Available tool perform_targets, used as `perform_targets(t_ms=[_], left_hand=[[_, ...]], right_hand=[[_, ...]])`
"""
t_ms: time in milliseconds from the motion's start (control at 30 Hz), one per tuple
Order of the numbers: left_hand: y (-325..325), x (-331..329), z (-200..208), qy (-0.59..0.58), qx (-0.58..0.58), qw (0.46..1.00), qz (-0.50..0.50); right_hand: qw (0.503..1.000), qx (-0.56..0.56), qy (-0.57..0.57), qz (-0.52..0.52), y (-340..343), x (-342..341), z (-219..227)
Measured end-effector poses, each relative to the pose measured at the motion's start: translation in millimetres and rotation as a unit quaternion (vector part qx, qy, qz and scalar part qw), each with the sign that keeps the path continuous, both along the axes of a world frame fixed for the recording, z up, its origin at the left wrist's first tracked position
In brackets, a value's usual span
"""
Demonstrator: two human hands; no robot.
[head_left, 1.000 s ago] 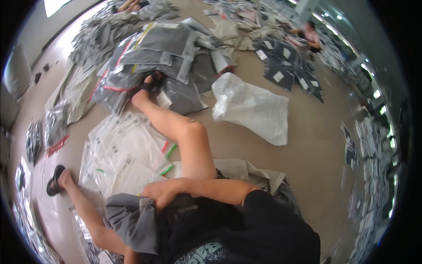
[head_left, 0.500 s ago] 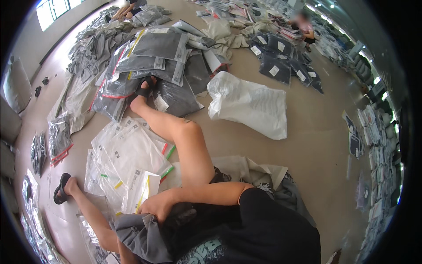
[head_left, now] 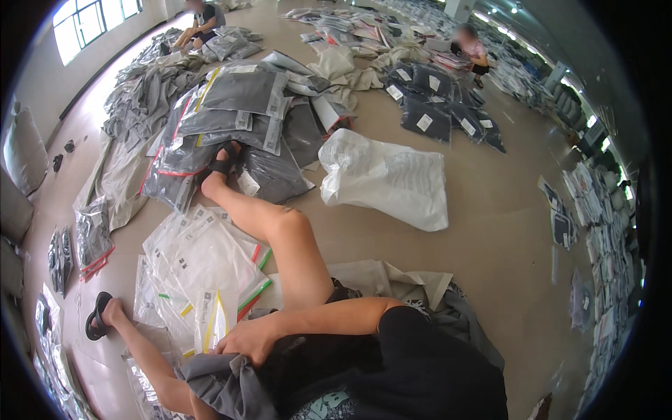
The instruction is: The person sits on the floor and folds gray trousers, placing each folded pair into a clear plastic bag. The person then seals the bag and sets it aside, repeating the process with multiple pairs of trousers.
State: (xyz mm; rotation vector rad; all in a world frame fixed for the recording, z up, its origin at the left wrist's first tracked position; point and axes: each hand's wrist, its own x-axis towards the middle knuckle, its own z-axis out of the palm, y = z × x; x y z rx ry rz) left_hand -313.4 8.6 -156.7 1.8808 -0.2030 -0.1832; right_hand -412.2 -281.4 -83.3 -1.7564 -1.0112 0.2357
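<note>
My right hand [head_left: 246, 341] reaches across my lap from the right, its fingers bent together at the lower end of a clear plastic bag with a yellow strip [head_left: 211, 318]; the fingertips are partly hidden. Right under that hand, a grey garment [head_left: 224, 381] lies bunched on my lap. My left hand does not show; the garment may cover it. Between my legs, several flat clear bags [head_left: 196, 252] with red, green and yellow edges are spread over one another on the floor.
Beyond my right foot rises a heap of bagged dark grey garments [head_left: 241, 91]. A white sack [head_left: 388, 182] lies right of it, with dark packs [head_left: 427, 122] behind. Loose grey cloth [head_left: 143, 98] is piled far left. Stacked packages [head_left: 602, 273] line the right. Two people sit farther back.
The yellow-striped bag has tipped lower and to the left, along with my right hand. The view has shifted slightly, so more of the far floor shows.
</note>
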Motion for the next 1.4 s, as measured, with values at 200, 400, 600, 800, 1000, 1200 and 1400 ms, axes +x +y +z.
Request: perform_targets(t_ms=[200,400,600,800,1000,1200,1400], left_hand=[[10,0,2,-0.001,-0.046,0.998,0.029],[15,0,4,-0.003,-0.087,0.995,0.044],[21,-6,2,-0.007,-0.114,0.992,0.055],[21,-6,3,-0.020,-0.136,0.989,0.060],[-3,-28,3,-0.063,-0.024,0.996,0.053],[-53,-55,-28,-0.135,0.125,0.972,0.147],[-107,-63,-5,-0.430,0.301,0.851,-0.021]], right_hand=[[0.991,-0.077,0.113,-0.007,-11,-3,18],[0.968,0.018,0.250,0.008,-10,6,-5],[0.915,0.119,0.385,0.015,-18,29,-20],[0.906,0.068,0.416,-0.037,-28,46,-42],[0.910,-0.174,0.298,-0.229,-23,58,-70],[0.851,-0.301,0.151,-0.402,3,58,-90],[0.882,-0.224,0.176,-0.374,33,48,-105]])
